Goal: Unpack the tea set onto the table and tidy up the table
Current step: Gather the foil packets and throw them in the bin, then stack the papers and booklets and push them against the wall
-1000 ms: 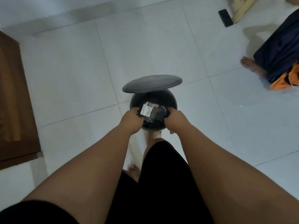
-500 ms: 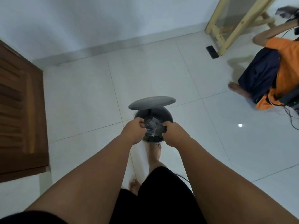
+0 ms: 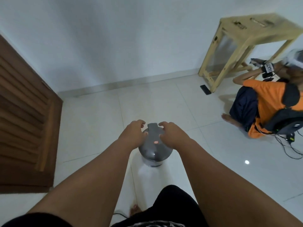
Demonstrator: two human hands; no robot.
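A round grey pedal bin (image 3: 154, 150) stands on the white tiled floor straight below me, its lid closed. A small orange mark shows on the lid. My left hand (image 3: 132, 134) hovers over the lid's left side and my right hand (image 3: 172, 134) over its right side. Both hands hold nothing, with fingers curled and apart. The clear wrapping seen earlier is out of sight.
A brown slatted wooden door (image 3: 24, 122) is at the left. At the right back a pale wooden table (image 3: 255, 35) stands by the wall, a black phone (image 3: 205, 89) on the floor beside its leg. A person in an orange top (image 3: 268, 102) sits on the floor with cables (image 3: 290, 148).
The bin's lid has dropped shut and the clear wrapping is gone from my hands, which now hang empty above the lid. My view has tilted up toward the wall.
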